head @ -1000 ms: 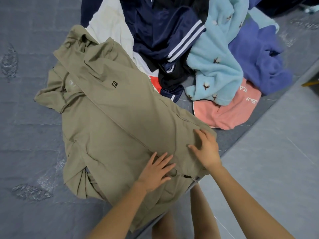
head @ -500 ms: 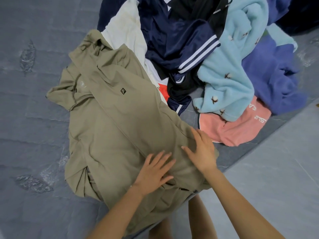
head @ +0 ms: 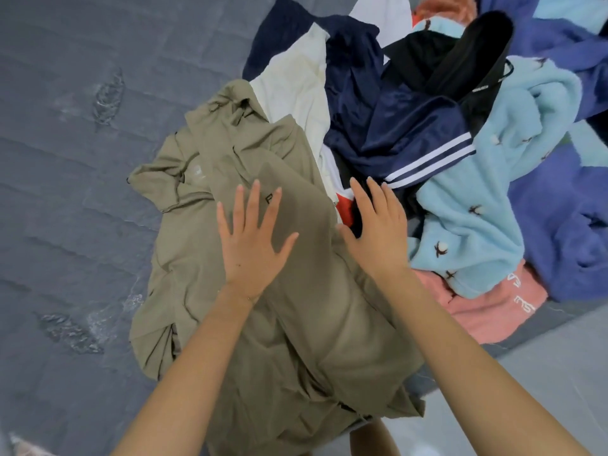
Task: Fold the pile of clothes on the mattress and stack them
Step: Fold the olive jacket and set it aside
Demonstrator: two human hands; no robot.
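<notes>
Both hands moved up the khaki garment (head: 296, 324); left hand (head: 251, 240) and right hand (head: 376, 232) lie flat, fingers spread, on the mattress (head: 65, 192).

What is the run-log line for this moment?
item: khaki garment laid on grey mattress | left hand: open, flat on garment | right hand: open, at garment's right edge beside unfolded pile | stack: none visible
</notes>
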